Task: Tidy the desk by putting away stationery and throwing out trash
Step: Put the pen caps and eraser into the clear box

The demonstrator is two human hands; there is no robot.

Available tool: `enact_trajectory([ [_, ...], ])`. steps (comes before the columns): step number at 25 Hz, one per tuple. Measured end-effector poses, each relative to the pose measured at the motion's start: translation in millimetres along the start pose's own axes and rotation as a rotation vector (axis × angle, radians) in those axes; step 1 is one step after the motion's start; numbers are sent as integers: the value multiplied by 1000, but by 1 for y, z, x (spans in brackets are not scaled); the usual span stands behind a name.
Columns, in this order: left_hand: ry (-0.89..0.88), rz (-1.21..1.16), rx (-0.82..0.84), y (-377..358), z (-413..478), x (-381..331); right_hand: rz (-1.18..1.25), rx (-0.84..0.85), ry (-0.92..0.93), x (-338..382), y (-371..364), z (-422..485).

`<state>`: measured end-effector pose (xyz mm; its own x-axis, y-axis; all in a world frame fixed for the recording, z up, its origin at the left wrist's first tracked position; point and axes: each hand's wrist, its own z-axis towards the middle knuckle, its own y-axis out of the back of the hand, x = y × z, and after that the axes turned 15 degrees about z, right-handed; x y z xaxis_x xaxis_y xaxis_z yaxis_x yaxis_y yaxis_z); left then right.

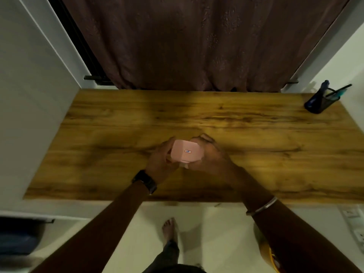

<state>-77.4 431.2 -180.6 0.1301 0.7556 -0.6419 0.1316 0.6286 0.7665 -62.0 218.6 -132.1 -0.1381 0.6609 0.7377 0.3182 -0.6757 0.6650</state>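
A small pink box (184, 151) with a tiny label on its top is held over the middle of the wooden desk (256, 138). My left hand (161, 160) grips its left side and my right hand (210, 154) wraps its right side and back. The box's underside is hidden by my fingers. A black mesh pen holder (320, 103) with a blue marker and pens stands at the desk's far right corner.
A brown curtain (197, 46) hangs behind the desk. White walls flank the desk on both sides. A yellow object (266, 251) sits on the floor at the lower right, and a dark bin (17, 239) at the lower left. My bare foot (169, 229) stands under the desk's front edge.
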Motion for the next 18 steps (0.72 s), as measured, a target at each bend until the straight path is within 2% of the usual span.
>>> enact_trajectory([
  [3,315,-459,-50,-43,-55,-6,-25,-35,30,-15,-10,-34],
  [5,503,-765,3,-72,-91,-4,-11,-59,37,-22,-15,-56],
  [9,761,-1022,104,-114,-152,2,43,-88,36,-29,-28,-89],
  [13,1121,-1375,-19,-155,-159,35,57,-114,-7,-36,-47,-101],
  [15,1170,-1590,-91,-167,-146,56,61,-145,-11,-36,-55,-103],
  [18,1126,-1695,-137,-182,-126,81,53,-160,-26,-35,-66,-106],
])
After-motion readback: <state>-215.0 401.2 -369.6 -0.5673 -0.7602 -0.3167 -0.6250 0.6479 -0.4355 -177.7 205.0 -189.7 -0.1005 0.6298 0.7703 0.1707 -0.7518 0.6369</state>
